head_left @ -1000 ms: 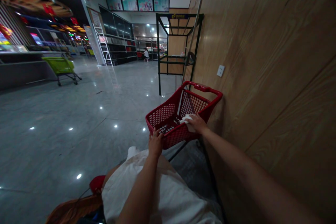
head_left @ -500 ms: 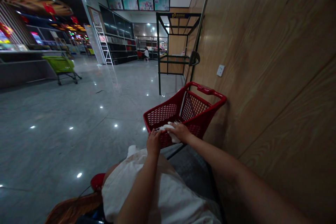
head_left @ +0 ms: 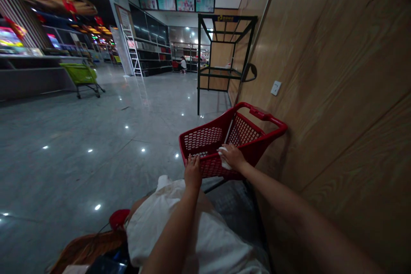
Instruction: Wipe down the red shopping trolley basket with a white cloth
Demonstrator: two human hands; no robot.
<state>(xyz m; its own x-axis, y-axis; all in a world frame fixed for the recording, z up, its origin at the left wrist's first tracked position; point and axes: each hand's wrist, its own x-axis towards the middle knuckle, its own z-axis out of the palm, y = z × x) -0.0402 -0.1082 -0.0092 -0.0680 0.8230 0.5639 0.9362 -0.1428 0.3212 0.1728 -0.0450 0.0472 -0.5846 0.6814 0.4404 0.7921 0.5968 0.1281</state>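
Gripping the near rim of the red mesh-walled plastic shopping basket [head_left: 205,139], the left hand [head_left: 192,172] has its fingers curled shut over the edge. It sits just left of the right hand [head_left: 233,157], which is folded around a crumpled white cloth [head_left: 222,158] and presses it onto the same rim. Wiping well here probably calls for a firm left grip, so the basket cannot roll, and the cloth flat against the plastic. The basket sits directly ahead of both hands. Its long axis runs away from them, with the red bar handle [head_left: 266,116] at the far end, pointing up-right along the wood-grain panelled wall [head_left: 337,72].
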